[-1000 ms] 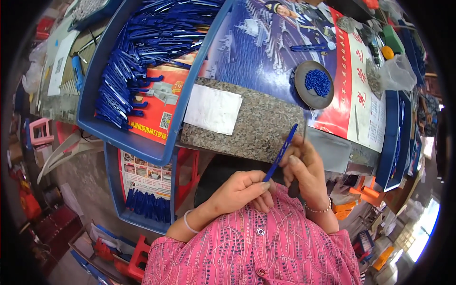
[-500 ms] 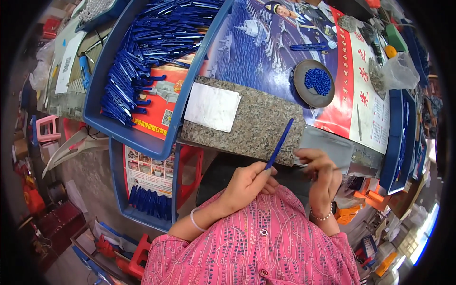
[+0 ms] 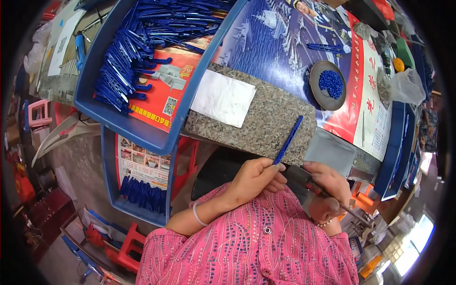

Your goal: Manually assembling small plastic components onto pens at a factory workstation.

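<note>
My left hand [image 3: 257,179] is closed around the lower end of a slim blue strip [image 3: 290,137], which points up and away over the granite slab [image 3: 266,107]. Wrapped around a dark tool is my right hand [image 3: 328,187]; the tool's broad dark end [image 3: 299,178] lies close to my left fingers, and a thin rod [image 3: 359,214] sticks out behind the hand. Blur hides the tool's exact kind. A round dish [image 3: 327,102] of small blue pieces [image 3: 331,84] sits beyond the slab, with a few slim blue strips [image 3: 324,48] behind it.
A large blue bin [image 3: 175,126] full of slim blue parts [image 3: 116,71] stands at left. Below it is a smaller blue bin [image 3: 108,183] with more parts. White paper [image 3: 223,97] lies on the slab. Another blue bin [image 3: 398,142] and a plastic bag [image 3: 409,87] are at right.
My right hand has lowered and turned, bringing the dark tool into sight beside my left hand. My left hand still holds the blue strip. The view has shifted slightly.
</note>
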`<state>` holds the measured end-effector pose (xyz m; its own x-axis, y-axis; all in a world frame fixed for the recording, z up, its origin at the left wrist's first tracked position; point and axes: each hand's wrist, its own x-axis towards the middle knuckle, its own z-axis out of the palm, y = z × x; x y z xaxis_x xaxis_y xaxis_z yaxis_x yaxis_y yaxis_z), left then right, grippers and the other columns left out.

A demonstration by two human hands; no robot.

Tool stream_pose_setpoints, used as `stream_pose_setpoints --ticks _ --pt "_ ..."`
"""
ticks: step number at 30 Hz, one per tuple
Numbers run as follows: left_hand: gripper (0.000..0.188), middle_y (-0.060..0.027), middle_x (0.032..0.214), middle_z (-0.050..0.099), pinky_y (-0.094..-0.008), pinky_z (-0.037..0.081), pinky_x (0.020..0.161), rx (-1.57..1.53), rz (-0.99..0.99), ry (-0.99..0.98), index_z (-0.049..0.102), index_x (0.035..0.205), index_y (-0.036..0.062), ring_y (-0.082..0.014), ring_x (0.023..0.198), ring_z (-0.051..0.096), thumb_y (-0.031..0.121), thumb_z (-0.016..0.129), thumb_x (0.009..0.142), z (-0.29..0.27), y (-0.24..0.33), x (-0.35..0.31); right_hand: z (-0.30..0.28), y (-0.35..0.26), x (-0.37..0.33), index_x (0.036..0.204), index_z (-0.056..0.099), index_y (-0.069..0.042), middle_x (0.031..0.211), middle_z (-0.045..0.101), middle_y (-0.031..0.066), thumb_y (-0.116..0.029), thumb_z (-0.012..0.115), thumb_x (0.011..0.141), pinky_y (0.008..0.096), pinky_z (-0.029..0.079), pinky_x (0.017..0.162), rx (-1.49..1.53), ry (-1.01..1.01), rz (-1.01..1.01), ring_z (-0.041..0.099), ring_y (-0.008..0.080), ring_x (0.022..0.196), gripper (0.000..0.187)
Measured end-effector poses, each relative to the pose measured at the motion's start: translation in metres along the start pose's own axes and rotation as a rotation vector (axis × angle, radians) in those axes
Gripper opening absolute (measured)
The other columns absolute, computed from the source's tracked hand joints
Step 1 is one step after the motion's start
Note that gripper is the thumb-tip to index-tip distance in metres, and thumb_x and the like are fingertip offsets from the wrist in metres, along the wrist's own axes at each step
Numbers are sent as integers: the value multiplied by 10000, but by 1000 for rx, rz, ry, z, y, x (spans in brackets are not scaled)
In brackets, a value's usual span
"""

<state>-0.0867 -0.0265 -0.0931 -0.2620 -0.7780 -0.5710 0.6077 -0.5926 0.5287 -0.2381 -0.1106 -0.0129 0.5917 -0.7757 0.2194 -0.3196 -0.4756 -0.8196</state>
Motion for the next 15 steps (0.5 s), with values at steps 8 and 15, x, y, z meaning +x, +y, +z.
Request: stream_pose_setpoints --ticks 8,15 --pt "233 -118 874 655 -252 531 699 -40 8 -66 555 983 -51 -143 779 645 133 411 977 0 1 2 19 15 12 910 583 -4 925 642 185 -266 481 925 328 509 574 -91 -192 -124 650 286 696 282" --pt "222 -72 818 642 -229 512 651 -77 -47 -3 573 939 -50 -109 716 623 131 446 964 3 13 -3 9 0 26 924 575 -9 899 638 161 -203 458 923 289 491 555 -200 -334 -78 630 260 660 226"
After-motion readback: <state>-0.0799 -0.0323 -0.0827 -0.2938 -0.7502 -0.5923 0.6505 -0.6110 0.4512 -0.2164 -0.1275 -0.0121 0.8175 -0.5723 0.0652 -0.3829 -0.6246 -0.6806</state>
